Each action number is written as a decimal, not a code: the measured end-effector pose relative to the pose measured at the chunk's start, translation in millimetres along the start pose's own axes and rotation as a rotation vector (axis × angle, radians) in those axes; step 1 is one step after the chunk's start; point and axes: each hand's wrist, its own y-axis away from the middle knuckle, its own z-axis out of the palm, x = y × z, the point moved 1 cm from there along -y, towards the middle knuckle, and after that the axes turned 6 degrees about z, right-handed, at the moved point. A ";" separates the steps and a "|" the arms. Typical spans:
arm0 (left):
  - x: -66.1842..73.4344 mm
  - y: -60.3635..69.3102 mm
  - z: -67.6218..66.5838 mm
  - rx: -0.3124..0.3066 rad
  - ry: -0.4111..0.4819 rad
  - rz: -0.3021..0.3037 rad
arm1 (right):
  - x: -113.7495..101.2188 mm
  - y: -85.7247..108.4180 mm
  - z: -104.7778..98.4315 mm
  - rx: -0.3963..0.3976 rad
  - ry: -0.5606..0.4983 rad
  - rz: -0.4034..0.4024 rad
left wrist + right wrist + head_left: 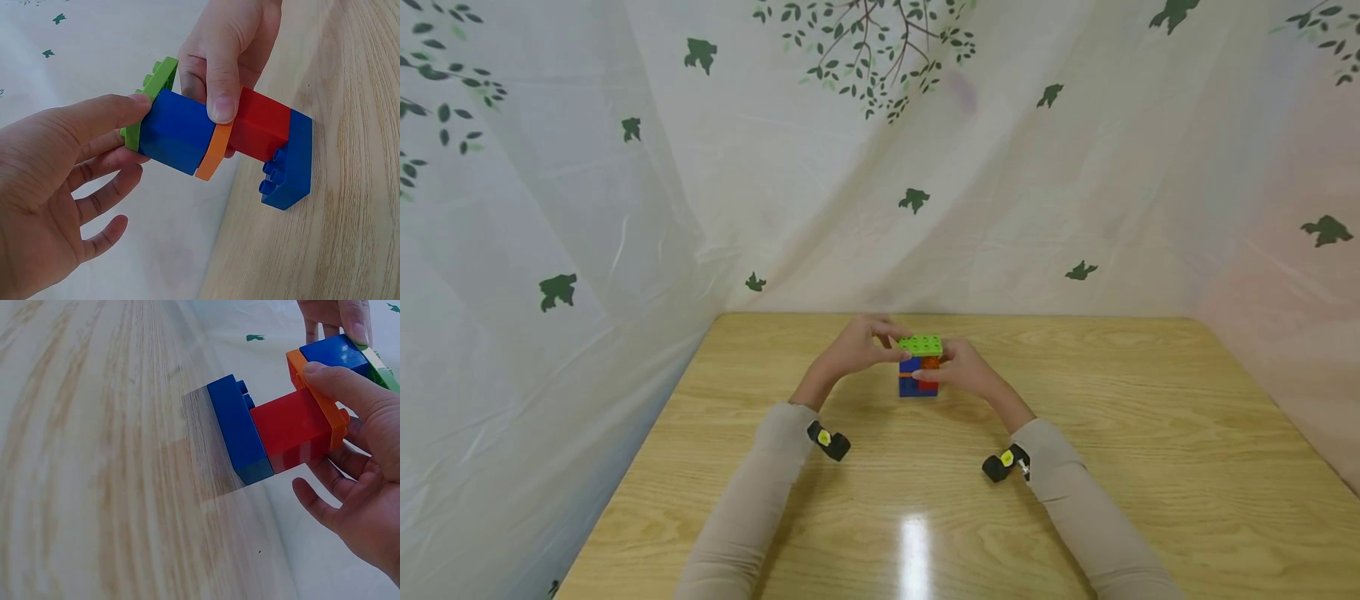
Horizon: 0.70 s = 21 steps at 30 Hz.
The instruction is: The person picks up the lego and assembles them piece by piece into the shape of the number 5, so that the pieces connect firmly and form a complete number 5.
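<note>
A small tower of toy building bricks stands on the table between both hands. Its base is a blue brick (297,164), with a red brick (262,124) on one side and bare studs beside it. Above the red one lies a thin orange plate (215,153), then an upper blue brick (176,132), and a light green studded plate (921,345) on top. My left hand (859,345) pinches the green plate between thumb and fingers. From the other side my right hand (972,370) grips the tower at the orange plate, its thumb pressed on that plate's edge.
The wooden table (880,467) extends around the tower. Behind it hangs a pale curtain (850,242) printed with green leaves and birds, which also runs along the left and right. Each wrist carries a small black camera (830,442).
</note>
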 end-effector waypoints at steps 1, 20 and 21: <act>0.1 -0.1 0.2 -0.001 0.002 -0.005 | 0.3 0.0 0.0 0.002 0.001 0.000; 1.1 -1.6 1.7 0.002 -0.004 -0.010 | 1.1 0.5 -0.1 0.004 0.010 0.021; 1.7 -1.8 1.5 0.003 -0.007 -0.014 | 1.3 0.3 -0.1 0.004 0.011 0.018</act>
